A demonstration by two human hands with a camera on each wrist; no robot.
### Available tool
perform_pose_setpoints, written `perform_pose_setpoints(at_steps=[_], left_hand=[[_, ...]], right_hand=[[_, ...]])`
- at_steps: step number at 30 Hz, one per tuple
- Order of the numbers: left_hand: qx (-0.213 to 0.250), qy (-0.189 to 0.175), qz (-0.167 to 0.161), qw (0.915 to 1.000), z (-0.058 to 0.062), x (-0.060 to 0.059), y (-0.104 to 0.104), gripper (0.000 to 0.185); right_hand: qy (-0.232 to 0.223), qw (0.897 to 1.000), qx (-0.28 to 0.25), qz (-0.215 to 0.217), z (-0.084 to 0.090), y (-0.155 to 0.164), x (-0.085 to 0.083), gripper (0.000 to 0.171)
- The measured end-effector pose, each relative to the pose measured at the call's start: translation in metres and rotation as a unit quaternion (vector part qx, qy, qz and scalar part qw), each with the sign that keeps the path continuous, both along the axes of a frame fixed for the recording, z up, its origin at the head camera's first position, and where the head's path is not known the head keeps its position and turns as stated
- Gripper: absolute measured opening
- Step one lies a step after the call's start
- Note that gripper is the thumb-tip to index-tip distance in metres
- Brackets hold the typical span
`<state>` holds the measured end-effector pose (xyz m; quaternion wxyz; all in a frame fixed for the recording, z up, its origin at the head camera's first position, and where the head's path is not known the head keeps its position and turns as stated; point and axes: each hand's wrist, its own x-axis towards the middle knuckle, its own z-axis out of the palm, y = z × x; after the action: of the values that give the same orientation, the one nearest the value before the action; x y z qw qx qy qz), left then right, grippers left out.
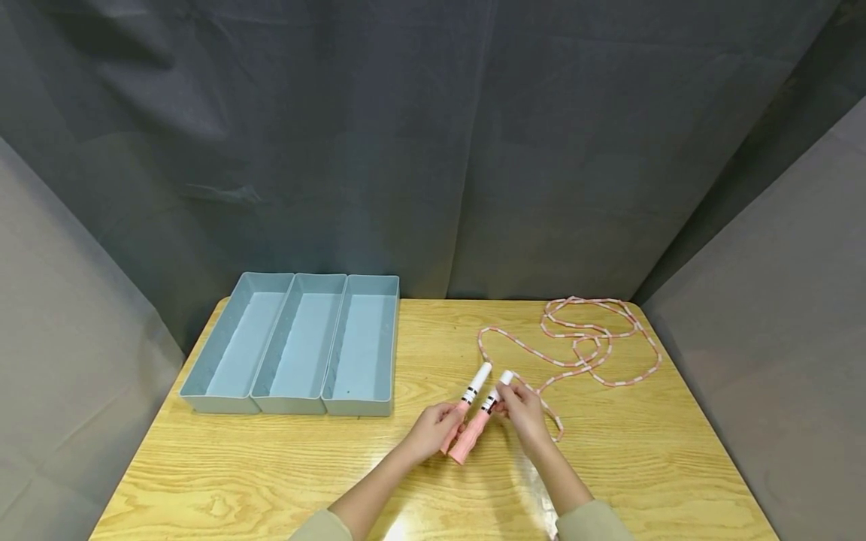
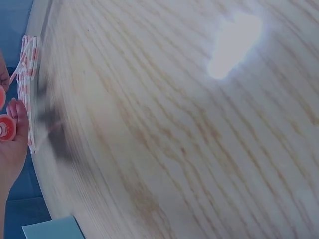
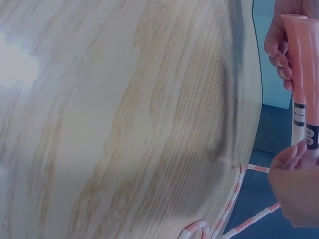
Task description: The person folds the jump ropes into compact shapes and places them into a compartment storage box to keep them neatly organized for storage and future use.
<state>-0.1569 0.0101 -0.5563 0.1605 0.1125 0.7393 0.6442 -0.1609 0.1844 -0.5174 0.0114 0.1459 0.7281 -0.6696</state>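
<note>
Two jump rope handles, pink at the grip and white at the tip with black bands, are held side by side above the table. My left hand (image 1: 435,430) grips the left handle (image 1: 470,392) around its pink part. With thumb and fingers my right hand (image 1: 522,410) pinches the right handle (image 1: 473,433) near its white end. The beaded pink-and-white rope (image 1: 575,366) runs from the white tips and lies in loose loops to the right. In the right wrist view the handles (image 3: 302,64) overlap, and in the left wrist view their round pink ends (image 2: 7,128) show.
Three pale blue bins (image 1: 358,338) stand side by side on the left of the wooden table (image 1: 223,481). A dark curtain (image 1: 379,150) hangs behind the table, and grey fabric panels (image 1: 778,315) flank both sides.
</note>
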Motion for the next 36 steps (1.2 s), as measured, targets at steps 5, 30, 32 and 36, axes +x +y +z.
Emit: perform_pose_setpoints(at_steps=[5, 30, 32, 36], left_hand=[[-0.02, 0.007, -0.002, 0.9998, 0.0002, -0.0015, -0.0019, 0.033], [0.116, -0.108, -0.098, 0.9824, -0.0019, -0.0027, -0.0071, 0.034], [0.117, -0.109, -0.1, 0.982, -0.0024, -0.0028, -0.0074, 0.033], [0.115, -0.109, -0.112, 0.981, -0.0022, -0.0032, -0.0082, 0.032]], right_hand=[[0.016, 1.0, -0.019, 0.012, -0.0042, 0.0, -0.0001, 0.023], [-0.016, 0.992, -0.107, 0.066, -0.0045, -0.0027, -0.0012, 0.032], [-0.017, 0.988, -0.138, 0.069, -0.0052, -0.0021, -0.0016, 0.031], [-0.024, 0.971, -0.229, 0.062, -0.0051, -0.0003, -0.0037, 0.027]])
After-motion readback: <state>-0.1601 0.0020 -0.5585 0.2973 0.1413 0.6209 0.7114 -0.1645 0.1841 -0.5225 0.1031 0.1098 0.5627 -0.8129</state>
